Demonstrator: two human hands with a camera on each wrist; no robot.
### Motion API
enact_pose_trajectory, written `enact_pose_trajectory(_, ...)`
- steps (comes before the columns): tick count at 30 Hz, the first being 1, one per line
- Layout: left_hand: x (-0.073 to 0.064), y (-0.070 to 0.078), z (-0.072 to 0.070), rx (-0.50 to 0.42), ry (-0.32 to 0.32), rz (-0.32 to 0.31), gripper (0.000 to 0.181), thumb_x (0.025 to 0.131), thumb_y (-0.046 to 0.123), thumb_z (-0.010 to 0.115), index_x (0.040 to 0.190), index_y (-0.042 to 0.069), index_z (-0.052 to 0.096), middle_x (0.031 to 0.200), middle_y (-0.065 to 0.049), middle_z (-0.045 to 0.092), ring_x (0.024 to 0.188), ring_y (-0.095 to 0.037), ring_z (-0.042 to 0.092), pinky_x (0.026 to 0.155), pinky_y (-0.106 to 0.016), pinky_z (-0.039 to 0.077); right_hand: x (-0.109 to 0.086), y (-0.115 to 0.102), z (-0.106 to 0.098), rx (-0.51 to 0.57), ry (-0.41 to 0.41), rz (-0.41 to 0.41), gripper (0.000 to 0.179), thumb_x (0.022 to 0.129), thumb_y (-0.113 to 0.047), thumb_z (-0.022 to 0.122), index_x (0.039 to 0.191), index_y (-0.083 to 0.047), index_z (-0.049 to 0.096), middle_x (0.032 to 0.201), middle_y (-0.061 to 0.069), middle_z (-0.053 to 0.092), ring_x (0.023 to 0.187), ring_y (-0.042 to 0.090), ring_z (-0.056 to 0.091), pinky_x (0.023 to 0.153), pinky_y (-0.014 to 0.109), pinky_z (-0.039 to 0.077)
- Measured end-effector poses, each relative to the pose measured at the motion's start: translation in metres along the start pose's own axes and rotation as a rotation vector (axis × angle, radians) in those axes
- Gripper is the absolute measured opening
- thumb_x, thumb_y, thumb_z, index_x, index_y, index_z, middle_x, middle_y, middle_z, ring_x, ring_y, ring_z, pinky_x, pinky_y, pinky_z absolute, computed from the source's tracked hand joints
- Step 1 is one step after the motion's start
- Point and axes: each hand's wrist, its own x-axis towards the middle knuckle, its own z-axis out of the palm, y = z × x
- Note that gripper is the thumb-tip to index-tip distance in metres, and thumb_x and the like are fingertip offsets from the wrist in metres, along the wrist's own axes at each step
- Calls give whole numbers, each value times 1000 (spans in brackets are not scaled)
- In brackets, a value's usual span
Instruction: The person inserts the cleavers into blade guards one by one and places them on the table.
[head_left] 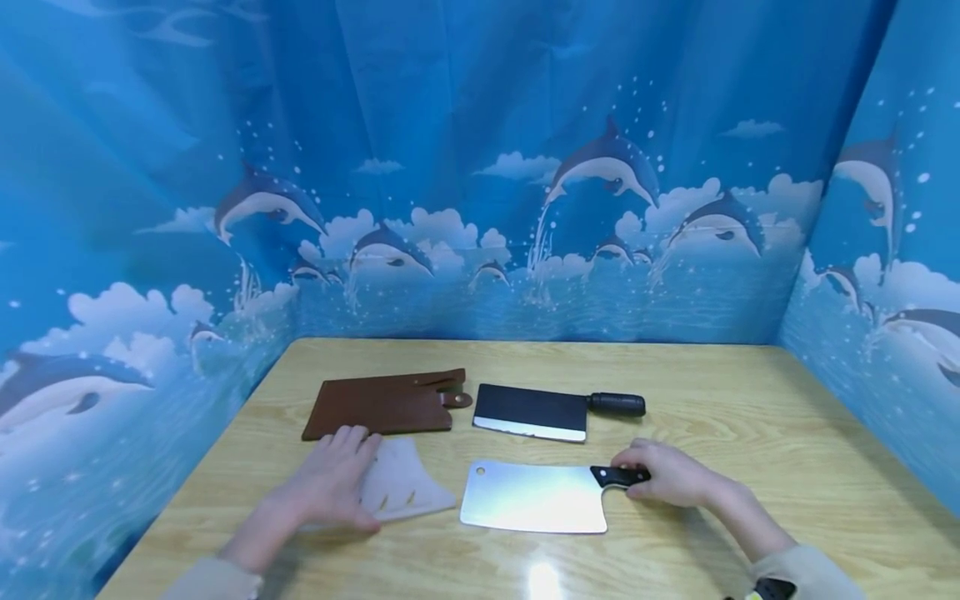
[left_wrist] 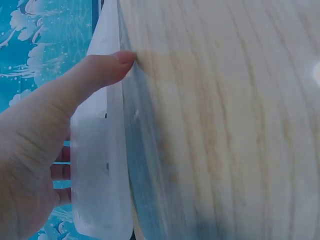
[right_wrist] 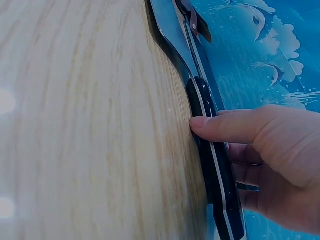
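Note:
My left hand [head_left: 336, 477] spans a white plastic blade sheath [head_left: 403, 477] lying on the table, thumb on its near edge and fingers over the far side. In the left wrist view the thumb presses the rim of the translucent white sheath [left_wrist: 97, 175]; the fingers are partly hidden behind it. To the right lies a silver cleaver [head_left: 532, 498], its blade flat and pointing left. My right hand [head_left: 669, 473] pinches its black riveted handle [right_wrist: 215, 155] between thumb and fingers. The sheath and the blade are a small gap apart.
Behind the silver cleaver lies a second cleaver [head_left: 531, 408] with a dark blade and black round handle. A brown leather sheath [head_left: 382, 404] with a snap strap lies at the back left. The wooden table [head_left: 720, 392] is bordered by a blue dolphin-print curtain [head_left: 480, 167].

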Motion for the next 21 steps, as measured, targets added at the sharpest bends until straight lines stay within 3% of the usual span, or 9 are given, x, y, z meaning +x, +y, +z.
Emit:
enact_pose_trajectory(6, 2, 3, -1, -7, 42, 22, 109, 43, 62, 77, 124, -6, 48, 114, -16, 51, 104, -30, 46, 85, -49, 40, -1, 1, -1, -30, 7, -29, 34, 76, -19, 73, 107, -6, 66, 96, -3, 57, 86, 17, 55, 76, 39, 47)
enact_pose_trajectory(9, 3, 3, 0, -3, 80, 47, 109, 45, 64, 75, 125, -5, 47, 115, -15, 52, 105, -29, 46, 85, -48, 40, -2, -1, -2, -3, 12, 12, 32, 74, -12, 71, 104, -6, 65, 98, -1, 60, 88, 19, 57, 77, 41, 47)
enact_pose_trajectory(12, 6, 4, -1, 12, 108, 68, 109, 46, 65, 75, 125, -5, 47, 115, -15, 52, 105, -29, 47, 83, -47, 40, -4, -4, -5, 20, 40, 52, 30, 70, -8, 68, 100, -9, 64, 91, -5, 60, 80, 14, 54, 70, 35, 46)
enact_pose_trajectory(17, 12, 9, -7, 2, 87, 73, 108, 49, 65, 74, 128, -4, 46, 119, -15, 51, 107, -30, 47, 85, -49, 40, -6, -6, -10, -32, 141, 22, 23, 73, -17, 70, 96, -14, 63, 79, -11, 56, 68, 5, 47, 58, 26, 40)
enact_pose_trajectory(21, 14, 13, -11, -25, 68, 80, 107, 51, 63, 75, 129, -3, 45, 121, -16, 51, 109, -31, 47, 87, -49, 40, -7, -6, -11, -69, 200, 23, 25, 80, -25, 70, 102, -14, 65, 86, -8, 62, 72, 5, 52, 60, 27, 43)
